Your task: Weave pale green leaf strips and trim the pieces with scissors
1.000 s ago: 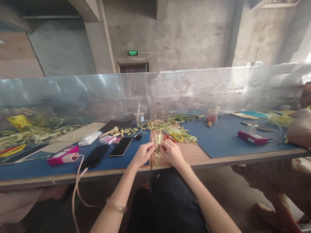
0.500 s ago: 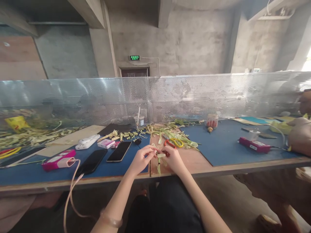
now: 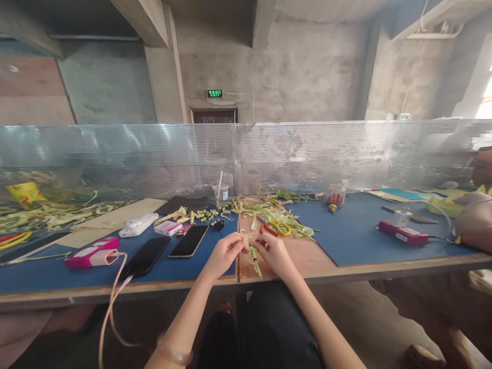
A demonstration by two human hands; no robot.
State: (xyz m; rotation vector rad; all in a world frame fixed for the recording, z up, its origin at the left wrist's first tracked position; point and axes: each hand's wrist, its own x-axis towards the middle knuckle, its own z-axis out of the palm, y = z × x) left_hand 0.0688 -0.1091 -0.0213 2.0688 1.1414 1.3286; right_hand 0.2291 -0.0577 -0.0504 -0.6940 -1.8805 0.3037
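Note:
My left hand [image 3: 226, 252] and my right hand [image 3: 273, 251] meet above the bare wooden strip of the table near its front edge. Between their pinched fingertips is a pale green plant strip [image 3: 254, 258], its lower end hanging down toward the wood. Both hands' fingers are closed on it. Just behind my right hand lie scissors [image 3: 280, 227] with yellow and red handles. A heap of green and pale husk strips [image 3: 265, 210] spreads behind the hands.
Two dark phones [image 3: 189, 241], a white and purple box [image 3: 168, 228] and a pink device [image 3: 92, 252] with a cable are on the left. A pink power bank [image 3: 403, 233], a jar [image 3: 335, 196] and another person's arm [image 3: 474, 218] are on the right. A perforated metal screen [image 3: 307, 154] stands behind.
The plant strip has turned, its hanging end now slanting down to the right. My fingers have shifted their hold slightly, and the pale piece between them now stands more upright.

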